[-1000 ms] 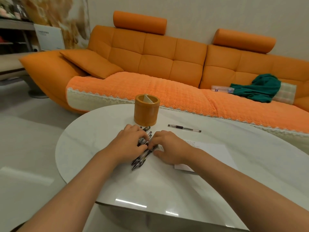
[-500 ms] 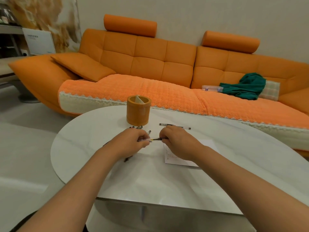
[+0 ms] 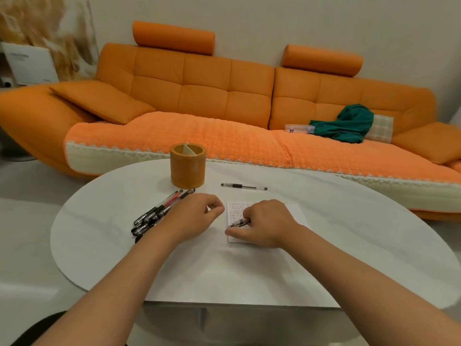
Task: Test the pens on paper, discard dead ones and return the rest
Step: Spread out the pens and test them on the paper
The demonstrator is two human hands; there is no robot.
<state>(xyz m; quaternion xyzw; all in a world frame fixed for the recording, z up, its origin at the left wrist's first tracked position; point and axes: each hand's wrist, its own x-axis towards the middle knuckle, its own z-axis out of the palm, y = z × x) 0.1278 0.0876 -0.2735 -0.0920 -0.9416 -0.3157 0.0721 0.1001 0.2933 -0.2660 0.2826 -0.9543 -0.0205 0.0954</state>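
Head view showed the right hand (image 3: 262, 222) gripping a pen (image 3: 238, 223) on the paper (image 3: 296, 213), mid-table (image 3: 349, 233), while the left hand (image 3: 192, 216) curled loosely, holding nothing visible. Testing looked barely begun: a pen bundle (image 3: 157, 213) waited by the left edge, one pen (image 3: 243, 187) lay beside the empty holder (image 3: 188, 166). The paper's marks were unreadable.

A home living room, seemingly; orange sofa (image 3: 224, 101) behind white table (image 3: 249, 270).

The right hand (image 3: 264, 222) presses a pen (image 3: 239, 223) to the paper (image 3: 296, 213) beside loose pens (image 3: 159, 213).
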